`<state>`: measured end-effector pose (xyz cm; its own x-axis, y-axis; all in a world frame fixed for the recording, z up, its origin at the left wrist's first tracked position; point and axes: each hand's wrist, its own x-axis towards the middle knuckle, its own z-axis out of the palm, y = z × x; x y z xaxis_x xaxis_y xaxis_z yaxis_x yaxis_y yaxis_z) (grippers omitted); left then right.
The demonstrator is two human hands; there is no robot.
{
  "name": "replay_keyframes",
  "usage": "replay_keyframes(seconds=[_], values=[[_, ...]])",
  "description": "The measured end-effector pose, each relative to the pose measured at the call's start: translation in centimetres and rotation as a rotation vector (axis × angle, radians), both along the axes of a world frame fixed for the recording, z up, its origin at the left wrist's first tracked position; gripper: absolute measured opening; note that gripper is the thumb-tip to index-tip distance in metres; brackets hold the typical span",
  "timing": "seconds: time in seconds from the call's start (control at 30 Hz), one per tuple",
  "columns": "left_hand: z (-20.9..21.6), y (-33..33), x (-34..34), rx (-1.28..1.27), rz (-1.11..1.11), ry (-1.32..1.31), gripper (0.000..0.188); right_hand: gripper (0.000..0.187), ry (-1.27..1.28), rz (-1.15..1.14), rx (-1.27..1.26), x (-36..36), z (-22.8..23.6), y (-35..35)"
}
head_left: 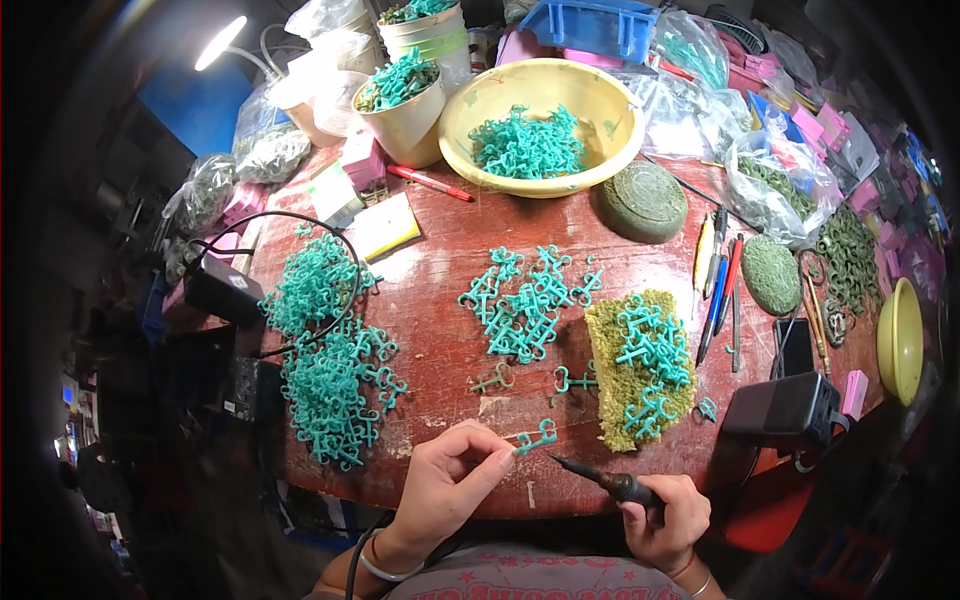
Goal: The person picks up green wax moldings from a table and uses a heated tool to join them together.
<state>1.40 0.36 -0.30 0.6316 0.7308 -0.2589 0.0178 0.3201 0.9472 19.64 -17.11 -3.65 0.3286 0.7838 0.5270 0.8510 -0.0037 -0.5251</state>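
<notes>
Between thumb and forefinger, my left hand [456, 478] pinches a small teal openwork piece [537, 437] with looped ends. My right hand [668, 520] is wrapped round the dark handle of a soldering iron [612, 484]. The iron's tip points left, close to the piece but apart from it. Just beyond the hands lie a single teal piece [575, 379] and an olive-brown piece [492, 378]. Several teal pieces rest on a green sponge-like block [612, 400] to the right. A loose pile of similar pieces [520, 305] lies ahead, and a larger heap [335, 390] spreads at the left.
A yellow basin [455, 150] of teal pieces stands at the back, beside a filled white bucket [425, 140]. Pens [715, 300], a round green pad [772, 275] and a black box [780, 412] line the right. A black cable [358, 250] loops over the left heap.
</notes>
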Motion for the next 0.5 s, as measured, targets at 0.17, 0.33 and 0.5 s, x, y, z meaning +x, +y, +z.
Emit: replay_keyframes(seconds=[0.17,0.33,0.5], values=[[0.1,0.1,-0.2,-0.045,0.019,0.022,0.003,0.030,0.010,-0.046,-0.015,-0.1,0.5,-0.6],[-0.3,0.0,-0.5,-0.084,0.025,-0.011,0.005,0.030,-0.047,-0.214,-0.116,0.9,1.0,-3.6],[-0.8,-0.3,-0.3,0.050,0.030,0.018,0.005,0.032,-0.258,-0.241,-0.219,2.1,0.8,-4.7]])
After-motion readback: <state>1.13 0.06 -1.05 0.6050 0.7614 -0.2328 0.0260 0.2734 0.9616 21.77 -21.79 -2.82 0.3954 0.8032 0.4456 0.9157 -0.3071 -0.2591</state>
